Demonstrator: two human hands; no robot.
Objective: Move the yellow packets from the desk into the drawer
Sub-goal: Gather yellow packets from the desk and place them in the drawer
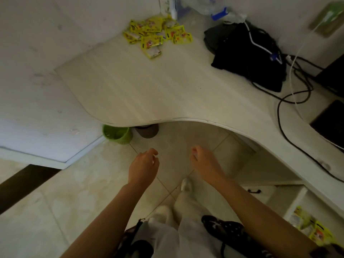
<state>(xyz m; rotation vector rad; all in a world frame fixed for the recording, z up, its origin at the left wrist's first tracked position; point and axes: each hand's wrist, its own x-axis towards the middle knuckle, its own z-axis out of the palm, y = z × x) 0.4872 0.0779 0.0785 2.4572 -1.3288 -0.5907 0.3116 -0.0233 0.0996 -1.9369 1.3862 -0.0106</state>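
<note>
A heap of several yellow packets point(157, 34) lies at the far corner of the pale curved desk point(149, 94). At the lower right an open white drawer point(296, 205) holds a few more yellow packets point(312, 228). My left hand point(144, 165) and my right hand point(203, 161) hang over the floor below the desk's front edge. Both hold nothing, with fingers loosely curled and apart. They are far from the heap on the desk.
A black bag point(247, 54) with black and white cables point(290, 84) sits on the desk's right side. A green bin point(117, 133) and a brown pot point(148, 131) stand under the desk edge. My legs and feet are on the tiled floor point(83, 192).
</note>
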